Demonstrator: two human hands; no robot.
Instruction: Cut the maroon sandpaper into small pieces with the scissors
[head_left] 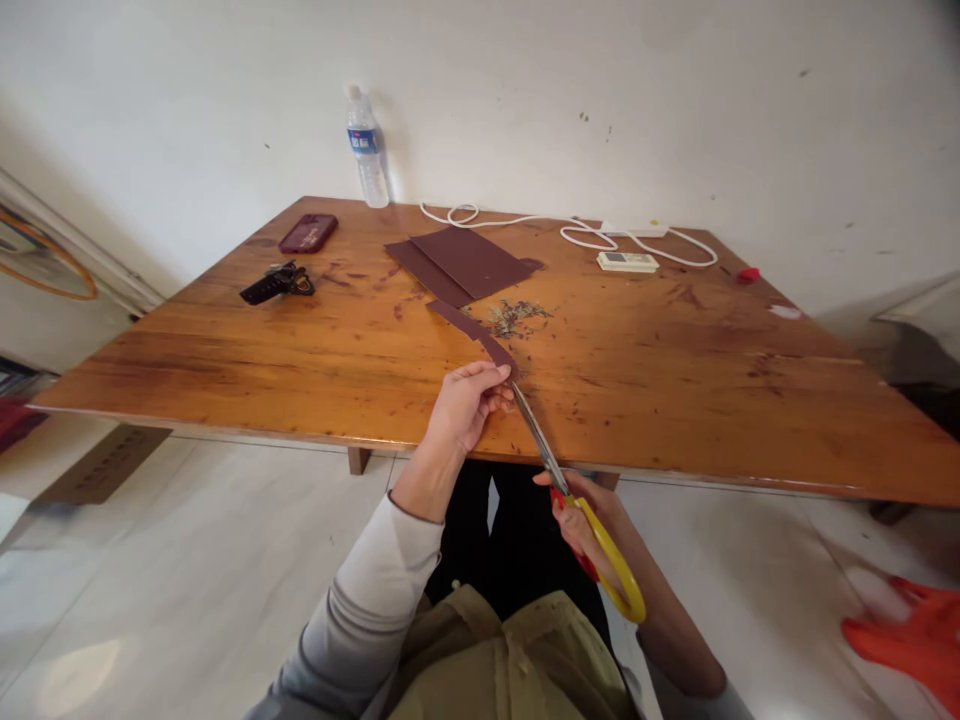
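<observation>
Room: white wall behind our wooden surface.
Hold: our left hand pinches the brown strip taut for the blades, by the near edge.
Cut: our right hand is closed through the scissors, blades at the strip.

light grey long sleeves cover both arms down to bare hands, above an olive-khaki garment and black trousers.

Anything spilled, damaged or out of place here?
Small snippets lie scattered on the table beside the brown strip that the left hand holds to the scissors; dark stains mark the wood. Nothing else stands out.
</observation>
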